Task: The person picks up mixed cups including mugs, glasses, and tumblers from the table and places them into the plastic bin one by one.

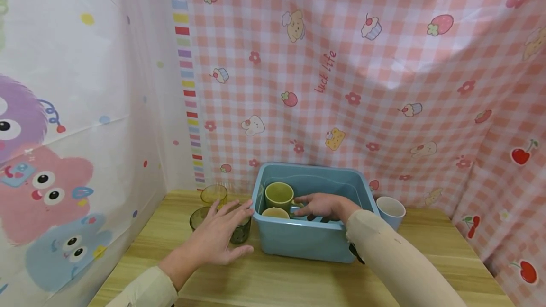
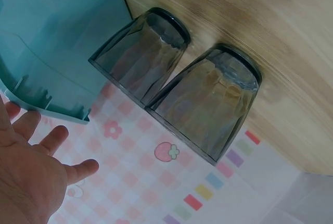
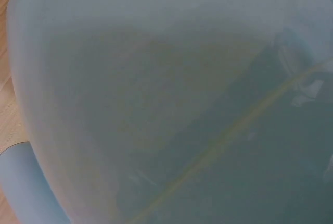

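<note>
A green mug (image 1: 279,195) stands inside a blue plastic bin (image 1: 307,240), its handle to the right. My right hand (image 1: 323,205) reaches over the near rim and pinches at that handle; the bin wall hides part of the hand. In front of the green mug is a yellowish cup (image 1: 275,212), mostly concealed. My left hand (image 1: 219,233) is spread, with its fingertips near the bin's left rim. Beneath and behind it are two dark tinted glasses (image 2: 140,57). Farther back stands an amber glass (image 1: 214,195).
To the bin's right is a pale blue cup (image 1: 391,212), whose outside also shows beside the bin in the right wrist view. A pink checked cloth (image 1: 332,84) hangs behind the wooden table (image 1: 290,283), and a white printed cloth (image 1: 115,155) hangs at the left.
</note>
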